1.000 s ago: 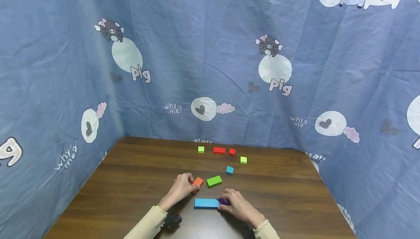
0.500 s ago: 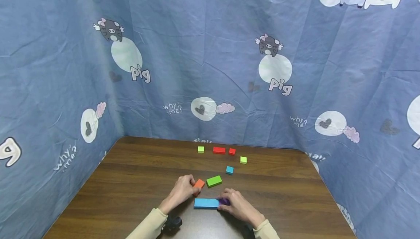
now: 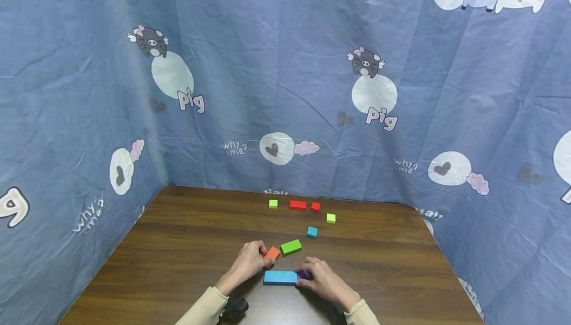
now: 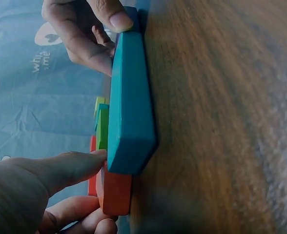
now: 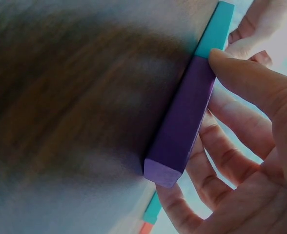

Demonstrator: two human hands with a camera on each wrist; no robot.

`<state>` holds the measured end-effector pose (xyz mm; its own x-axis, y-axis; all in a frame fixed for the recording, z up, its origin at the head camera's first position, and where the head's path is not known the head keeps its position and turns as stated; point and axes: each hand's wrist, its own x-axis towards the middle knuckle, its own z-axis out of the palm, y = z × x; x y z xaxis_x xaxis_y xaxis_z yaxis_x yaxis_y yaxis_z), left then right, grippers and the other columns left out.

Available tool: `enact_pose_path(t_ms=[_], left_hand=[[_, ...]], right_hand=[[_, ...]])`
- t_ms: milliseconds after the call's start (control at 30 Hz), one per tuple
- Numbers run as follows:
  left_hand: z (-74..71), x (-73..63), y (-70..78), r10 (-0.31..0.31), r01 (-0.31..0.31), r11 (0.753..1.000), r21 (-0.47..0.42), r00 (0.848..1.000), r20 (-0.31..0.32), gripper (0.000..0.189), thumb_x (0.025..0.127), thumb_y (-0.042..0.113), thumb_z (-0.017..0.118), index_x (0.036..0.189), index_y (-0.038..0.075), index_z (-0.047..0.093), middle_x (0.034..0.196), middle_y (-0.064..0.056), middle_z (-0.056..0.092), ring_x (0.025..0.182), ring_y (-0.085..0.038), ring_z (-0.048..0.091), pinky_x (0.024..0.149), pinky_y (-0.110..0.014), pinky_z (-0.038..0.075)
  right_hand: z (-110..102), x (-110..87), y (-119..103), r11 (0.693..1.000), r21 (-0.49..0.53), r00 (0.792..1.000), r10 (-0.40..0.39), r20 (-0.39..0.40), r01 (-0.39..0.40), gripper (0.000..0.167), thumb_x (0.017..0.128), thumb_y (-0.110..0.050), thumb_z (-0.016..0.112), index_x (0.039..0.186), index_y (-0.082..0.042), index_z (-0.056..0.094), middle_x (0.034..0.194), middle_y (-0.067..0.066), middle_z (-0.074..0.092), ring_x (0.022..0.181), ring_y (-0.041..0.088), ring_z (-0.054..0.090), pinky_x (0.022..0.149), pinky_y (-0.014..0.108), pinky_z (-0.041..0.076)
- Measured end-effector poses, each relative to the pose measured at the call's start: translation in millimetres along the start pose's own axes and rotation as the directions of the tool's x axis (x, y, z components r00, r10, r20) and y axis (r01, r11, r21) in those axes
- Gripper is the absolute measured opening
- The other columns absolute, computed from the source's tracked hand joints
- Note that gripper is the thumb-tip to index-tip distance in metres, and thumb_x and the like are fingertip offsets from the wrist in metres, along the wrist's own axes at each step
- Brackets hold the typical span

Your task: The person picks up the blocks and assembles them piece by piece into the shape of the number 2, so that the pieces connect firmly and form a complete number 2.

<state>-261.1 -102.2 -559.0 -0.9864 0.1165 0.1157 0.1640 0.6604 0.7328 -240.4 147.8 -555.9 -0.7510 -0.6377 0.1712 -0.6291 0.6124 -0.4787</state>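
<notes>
Currently the left grip [image 3: 248, 259] pinches an orange block [image 3: 273, 252], squared and smooth, just beyond the long blue block [image 3: 280, 278] on the table [image 3: 200, 226]; the right grip [image 3: 323, 279] holds a dark purple block [image 5: 183, 117], paler-ended, against the blue one.

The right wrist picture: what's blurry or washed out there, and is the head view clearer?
Right wrist view: the brown wood-grained table is blurred, the left hand looks washed out, but the purple rectangular block is fairly crisp; head view: block edges look clearer, with pale glare on the table's near side.
</notes>
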Motion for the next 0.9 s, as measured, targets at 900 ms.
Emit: enact_pose_path(t_ms=[900], left_hand=[[-0.1, -2.3, -4.9, 0.03, -0.029, 0.999, -0.014, 0.998, 0.057, 0.026, 0.071, 0.021, 0.082, 0.077, 0.007, 0.062, 0.074, 0.001, 0.057, 0.059, -0.009, 0.047, 0.048, -0.022, 0.036]], right_hand=[[0.0, -0.6, -1.1, 1.0, 0.007, 1.0, 0.004, 0.0, -0.004, 0.028, 0.089, -0.03, 0.069, 0.112, -0.015, 0.07, 0.099, -0.008, 0.063, 0.09, 0.004, 0.054, 0.076, 0.022, 0.045]])
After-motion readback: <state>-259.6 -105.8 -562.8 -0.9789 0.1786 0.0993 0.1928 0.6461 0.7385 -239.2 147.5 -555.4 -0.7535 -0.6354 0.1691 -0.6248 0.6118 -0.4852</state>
